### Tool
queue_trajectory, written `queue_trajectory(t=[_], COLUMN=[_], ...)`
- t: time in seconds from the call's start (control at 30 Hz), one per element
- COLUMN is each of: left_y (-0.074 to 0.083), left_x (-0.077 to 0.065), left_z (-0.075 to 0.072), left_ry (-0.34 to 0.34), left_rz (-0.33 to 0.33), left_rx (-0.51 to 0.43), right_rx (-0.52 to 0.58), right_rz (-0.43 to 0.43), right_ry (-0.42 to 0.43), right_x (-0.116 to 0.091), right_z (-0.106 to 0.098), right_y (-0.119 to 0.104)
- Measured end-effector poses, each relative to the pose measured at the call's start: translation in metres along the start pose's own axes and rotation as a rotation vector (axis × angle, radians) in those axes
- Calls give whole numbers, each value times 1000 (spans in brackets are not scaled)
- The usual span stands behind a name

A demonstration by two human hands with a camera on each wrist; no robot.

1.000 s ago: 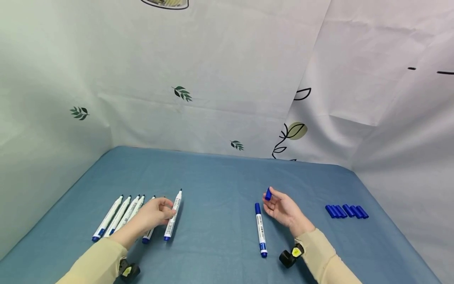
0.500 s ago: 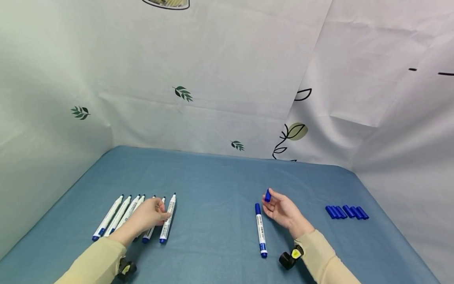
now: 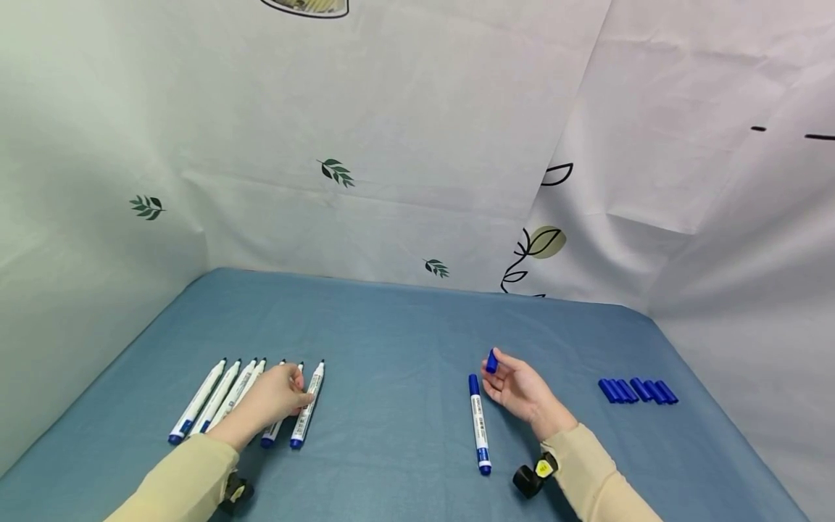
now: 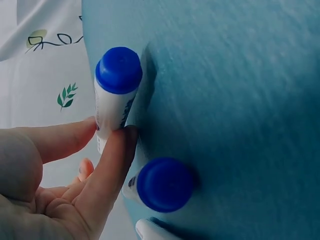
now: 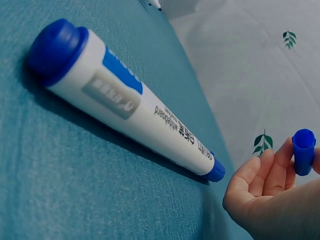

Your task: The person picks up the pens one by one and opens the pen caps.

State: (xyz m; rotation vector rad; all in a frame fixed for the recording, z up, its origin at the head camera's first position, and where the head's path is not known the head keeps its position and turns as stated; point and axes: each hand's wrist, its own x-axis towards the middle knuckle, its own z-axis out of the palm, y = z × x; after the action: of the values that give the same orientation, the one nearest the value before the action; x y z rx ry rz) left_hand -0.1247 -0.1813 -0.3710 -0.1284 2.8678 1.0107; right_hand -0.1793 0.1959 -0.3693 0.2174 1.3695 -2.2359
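At the left, my left hand (image 3: 270, 397) pinches an uncapped white whiteboard marker (image 3: 309, 407) between thumb and fingers, its dark tip pointing away. The left wrist view shows that marker's blue end (image 4: 120, 70) close over the cloth, beside the blue end of a neighbouring marker (image 4: 166, 185). My right hand (image 3: 524, 393) holds a small blue cap (image 3: 492, 361) raised between thumb and fingertip; the cap's round end (image 5: 303, 139) faces the right wrist camera. A capped whiteboard marker (image 3: 479, 426) lies just left of the right hand.
Several uncapped markers (image 3: 201, 399) lie side by side at the left, partly hidden by the left hand and forearm. Several blue caps (image 3: 639, 390) form a row at the right. A blue cloth (image 3: 398, 348) covers the table, and a white patterned curtain (image 3: 391, 217) stands behind.
My left hand has lowered its marker toward the row and slightly left, bringing it next to the others. The right hand with its cap has hardly moved.
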Motion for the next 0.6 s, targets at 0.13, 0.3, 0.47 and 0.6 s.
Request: queue_trajectory(t=[0.13,0.3,0.47,0.6], left_y=[2,4,5,5], left_x=[-1,-2,-1,-1], left_z=[1,2,3,4], left_ry=[12,39,57,59], left_rz=[23,39,49,45], left_rx=[15,67,120,150], right_rx=[-2,-7,-7,-7], right_rz=[-2,-1,-2,3], right_ry=[-3,-15,-17,-26], right_x=[0,0,1,2], right_z=[0,1,0,0], right_y=[1,1,1,1])
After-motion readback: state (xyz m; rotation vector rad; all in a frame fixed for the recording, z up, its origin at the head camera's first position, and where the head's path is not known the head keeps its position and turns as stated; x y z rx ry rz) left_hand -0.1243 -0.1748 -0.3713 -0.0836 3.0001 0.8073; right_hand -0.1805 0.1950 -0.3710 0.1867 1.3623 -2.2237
